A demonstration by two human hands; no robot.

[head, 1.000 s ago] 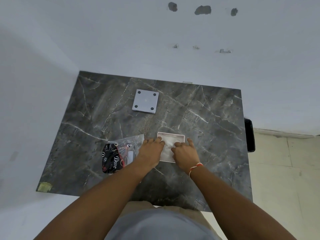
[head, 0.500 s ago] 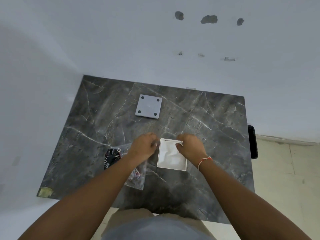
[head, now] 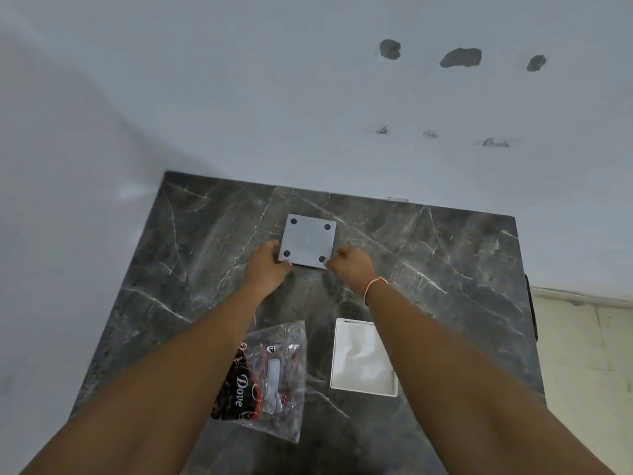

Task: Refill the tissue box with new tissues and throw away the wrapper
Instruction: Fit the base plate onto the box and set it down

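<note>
The white square tissue box (head: 363, 361) sits open on the dark marble table (head: 445, 269), filled with white tissues. Farther back lies its grey square base plate (head: 307, 241) with four black dots. My left hand (head: 269, 265) grips the plate's near left corner. My right hand (head: 351, 264) pinches its near right corner. The empty clear plastic wrapper (head: 270, 375), with a black and red "Dove" print, lies left of the box under my left forearm.
White walls close in behind and to the left of the table. A dark object (head: 532, 310) hangs at the table's right edge, with pale floor tiles (head: 582, 354) beyond it.
Both hands left the tissue box and reached forward to the grey plate, taking hold of its near corners. The view shifted, so box and wrapper now appear lower.
</note>
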